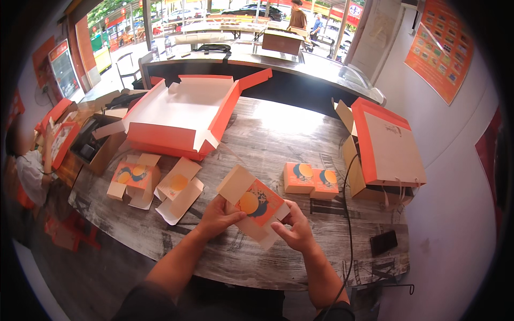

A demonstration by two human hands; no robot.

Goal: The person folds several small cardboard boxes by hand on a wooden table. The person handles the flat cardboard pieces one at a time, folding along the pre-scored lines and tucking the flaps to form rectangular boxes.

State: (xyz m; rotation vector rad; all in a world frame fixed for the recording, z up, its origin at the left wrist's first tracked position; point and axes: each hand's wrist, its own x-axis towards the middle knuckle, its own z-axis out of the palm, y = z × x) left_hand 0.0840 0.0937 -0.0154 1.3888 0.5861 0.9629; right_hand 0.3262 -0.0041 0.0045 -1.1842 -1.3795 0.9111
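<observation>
Between my two hands is a small printed cardboard box (pixel 262 202), orange with a yellow disc and blue shapes, its plain flaps unfolded. My left hand (pixel 219 216) grips its left side, thumb on the printed face. At its right end, my right hand (pixel 296 225) holds a flap between thumb and fingers. To the left lie an unfolded box (pixel 179 188) and, farther left, printed boxes (pixel 134 176) with raised flaps. Two closed small boxes, one (pixel 298 177) beside the other (pixel 324 183), stand right of my hands on the wood-patterned table (pixel 257 148).
A large open orange carton (pixel 172 136) lies at the back left. At the right stands an orange-edged gift bag (pixel 391 146) over a cardboard box. A black cable (pixel 348 216) crosses the table near a phone (pixel 383 243). Another person (pixel 34 172) is at the far left.
</observation>
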